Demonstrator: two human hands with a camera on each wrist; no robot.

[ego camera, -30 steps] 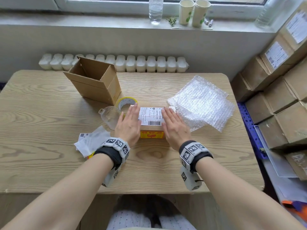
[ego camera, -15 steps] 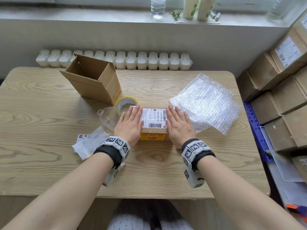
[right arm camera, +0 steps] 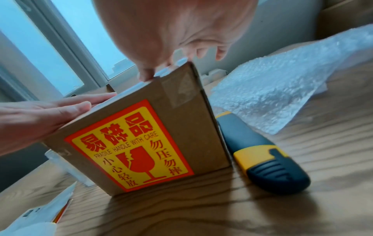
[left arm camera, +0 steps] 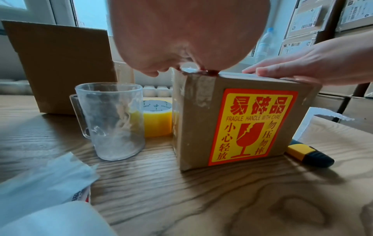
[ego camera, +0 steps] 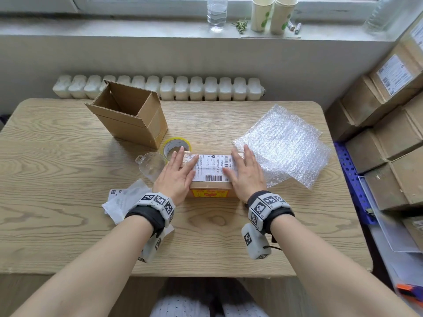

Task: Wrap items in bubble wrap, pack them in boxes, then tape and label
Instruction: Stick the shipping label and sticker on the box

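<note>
Wooden table [ego camera: 68, 156] by the window carries the sealed box [ego camera: 211, 187] at its middle, between tape roll [ego camera: 177, 146] and bubble wrap [ego camera: 286, 145]. Left hand [ego camera: 177, 177] and right hand [ego camera: 246, 175] lie flat, fingers straight, holding nothing, pressing the shipping label [ego camera: 211, 168] on its top. To seat it well, I'd stroke outward from the centre and firm down the edges.

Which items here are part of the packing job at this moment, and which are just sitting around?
In use: sealed box, shipping label, left hand, right hand, both flat on top.

Lying about: open box, tape roll, clear mug, bubble wrap, utility knife.
</note>
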